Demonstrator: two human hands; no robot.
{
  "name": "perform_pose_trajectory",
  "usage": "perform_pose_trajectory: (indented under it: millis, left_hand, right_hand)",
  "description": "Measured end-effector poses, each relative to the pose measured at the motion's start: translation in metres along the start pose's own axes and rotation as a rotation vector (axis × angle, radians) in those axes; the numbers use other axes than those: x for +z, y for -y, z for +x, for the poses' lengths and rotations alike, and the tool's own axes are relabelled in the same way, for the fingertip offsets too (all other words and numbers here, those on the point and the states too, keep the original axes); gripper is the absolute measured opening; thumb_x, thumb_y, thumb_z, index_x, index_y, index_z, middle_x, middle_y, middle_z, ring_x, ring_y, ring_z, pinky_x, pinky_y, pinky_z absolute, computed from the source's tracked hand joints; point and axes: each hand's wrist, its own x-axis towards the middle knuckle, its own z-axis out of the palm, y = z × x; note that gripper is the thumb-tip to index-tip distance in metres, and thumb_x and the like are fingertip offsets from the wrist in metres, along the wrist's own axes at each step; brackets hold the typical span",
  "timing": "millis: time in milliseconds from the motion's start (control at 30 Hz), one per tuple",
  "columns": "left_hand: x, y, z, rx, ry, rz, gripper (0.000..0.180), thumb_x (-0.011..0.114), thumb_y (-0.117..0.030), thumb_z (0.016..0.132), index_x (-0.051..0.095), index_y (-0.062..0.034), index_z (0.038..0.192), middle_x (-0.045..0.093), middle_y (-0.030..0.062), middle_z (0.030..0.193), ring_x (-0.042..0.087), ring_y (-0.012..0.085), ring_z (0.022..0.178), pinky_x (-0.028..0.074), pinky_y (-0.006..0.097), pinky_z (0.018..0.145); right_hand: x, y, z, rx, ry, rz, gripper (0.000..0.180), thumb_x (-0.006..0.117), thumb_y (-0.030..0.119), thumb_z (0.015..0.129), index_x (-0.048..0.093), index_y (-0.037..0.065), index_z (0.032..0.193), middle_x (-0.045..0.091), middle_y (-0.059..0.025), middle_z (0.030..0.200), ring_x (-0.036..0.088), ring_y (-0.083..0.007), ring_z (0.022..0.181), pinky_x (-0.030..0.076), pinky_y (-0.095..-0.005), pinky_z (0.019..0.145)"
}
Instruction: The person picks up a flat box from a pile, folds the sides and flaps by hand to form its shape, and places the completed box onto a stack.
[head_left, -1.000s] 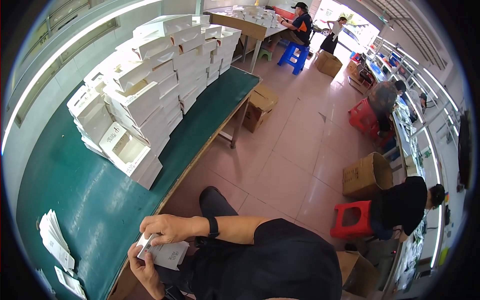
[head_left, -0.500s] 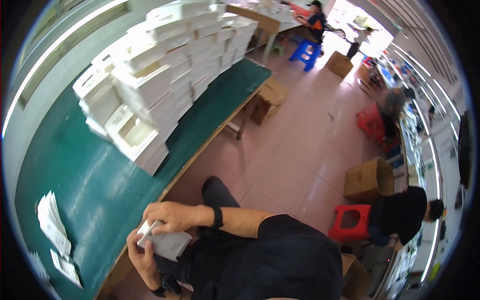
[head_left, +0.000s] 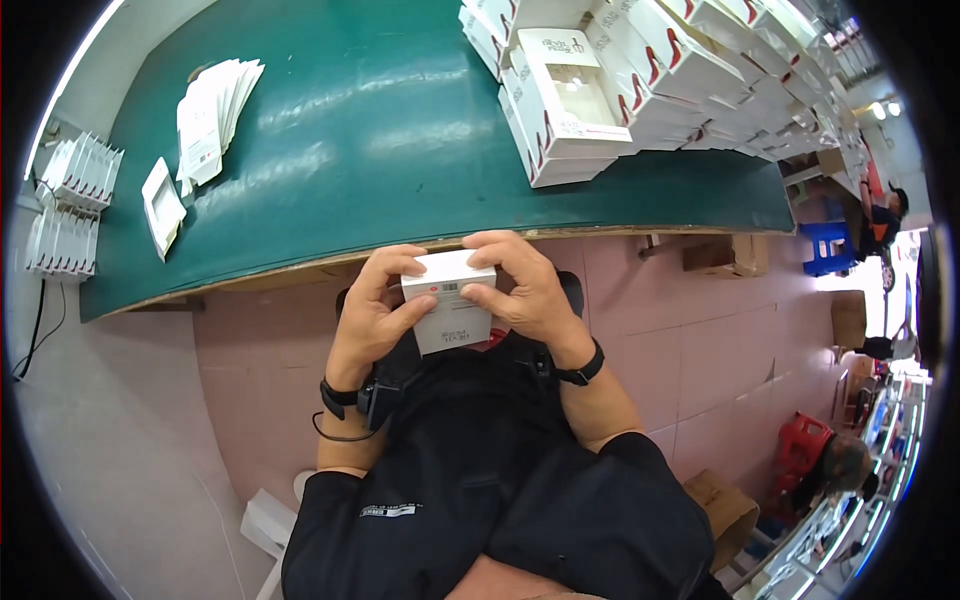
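Observation:
A small white carton with dark print is held in front of my body, just off the near edge of the green table. My left hand grips its left side, with the thumb on the printed face and the fingers at the top end. On the other side my right hand grips the carton in much the same way. The top end looks folded over into a flat panel. Its far side is hidden from me.
Stacked white boxes with red marks cover the table's right part. A fanned pile of flat white cartons and a single windowed carton lie at left. More white cartons stand by the wall. Brown boxes sit on the floor.
My head view has turned, so the table now lies across the front. Both hands keep hold of the carton; they now grip opposite sides of its top end.

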Motion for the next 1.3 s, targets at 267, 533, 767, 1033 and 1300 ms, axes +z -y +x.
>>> perform_pose_trajectory:
  millis: [267, 533, 767, 1033, 1300]
  left_hand:
    - [-0.010, 0.003, -0.003, -0.013, 0.087, 0.013, 0.032, 0.079, 0.005, 0.087, 0.062, -0.0044, 0.113, 0.054, 0.0126, 0.139, 0.057, 0.0172, 0.119, 0.054, 0.032, 0.097]
    - [-0.006, 0.008, -0.003, -0.021, 0.046, -0.061, 0.033, 0.079, 0.007, 0.087, 0.062, -0.0044, 0.112, 0.054, 0.0129, 0.139, 0.058, 0.0170, 0.118, 0.055, 0.032, 0.095]
    - [-0.004, 0.008, -0.002, 0.024, 0.028, -0.045, 0.032, 0.079, 0.006, 0.086, 0.063, -0.0038, 0.111, 0.056, 0.0107, 0.137, 0.063, 0.0175, 0.114, 0.061, 0.031, 0.088]
    - [0.000, 0.004, 0.005, 0.034, -0.002, -0.184, 0.053, 0.078, 0.001, 0.090, 0.056, -0.0010, 0.138, 0.058, 0.0130, 0.139, 0.061, 0.0214, 0.124, 0.055, 0.037, 0.103]
    - [-0.003, 0.009, -0.008, -0.114, 0.071, -0.141, 0.068, 0.081, -0.015, 0.091, 0.050, 0.0018, 0.149, 0.063, 0.0135, 0.134, 0.063, 0.0220, 0.122, 0.051, 0.037, 0.105]
  right_hand:
    - [0.001, -0.006, -0.002, 0.013, 0.043, 0.009, 0.027, 0.087, 0.012, 0.084, 0.071, 0.005, 0.104, 0.069, -0.0133, 0.125, 0.068, -0.0217, 0.106, 0.056, -0.0326, 0.084]
    - [-0.002, -0.005, 0.000, -0.011, 0.052, -0.005, 0.026, 0.088, 0.012, 0.083, 0.072, 0.004, 0.101, 0.069, -0.0132, 0.125, 0.067, -0.0210, 0.106, 0.056, -0.0321, 0.084]
    - [-0.004, -0.009, 0.000, -0.030, 0.062, -0.015, 0.030, 0.088, 0.013, 0.083, 0.071, 0.004, 0.106, 0.069, -0.0133, 0.125, 0.068, -0.0225, 0.107, 0.056, -0.0329, 0.086]
    - [-0.009, -0.012, 0.000, -0.091, 0.026, -0.084, 0.048, 0.087, 0.015, 0.085, 0.064, 0.004, 0.126, 0.067, -0.0131, 0.127, 0.068, -0.0221, 0.111, 0.056, -0.0323, 0.091]
    - [-0.017, 0.008, -0.003, 0.150, -0.082, 0.268, 0.054, 0.087, 0.015, 0.085, 0.063, -0.001, 0.131, 0.064, -0.0105, 0.125, 0.067, -0.0209, 0.111, 0.056, -0.0337, 0.093]
